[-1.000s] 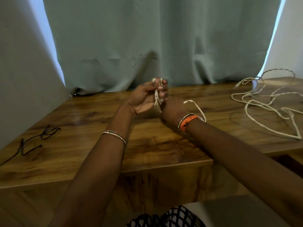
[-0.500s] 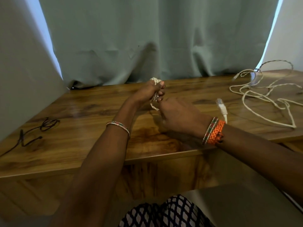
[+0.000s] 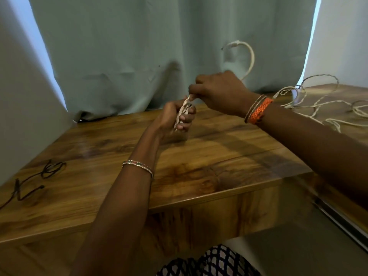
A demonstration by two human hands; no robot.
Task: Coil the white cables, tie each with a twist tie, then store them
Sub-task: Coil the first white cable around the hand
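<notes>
Right hand (image 3: 220, 92) has risen above the left hand (image 3: 175, 118), pinching the white cable (image 3: 250, 56) so its free end arcs up behind, while the left grips the coiled bundle (image 3: 182, 114) over the table (image 3: 199, 156); coiling nearly complete, tie pending.

My left hand (image 3: 175, 118) grips the coiled white cable (image 3: 182, 114) above the bench (image 3: 199, 166); my right hand (image 3: 217, 92) pinches its top, the loose end (image 3: 247, 56) arcing behind. More white cables (image 3: 318, 108) lie at the far right corner.
</notes>
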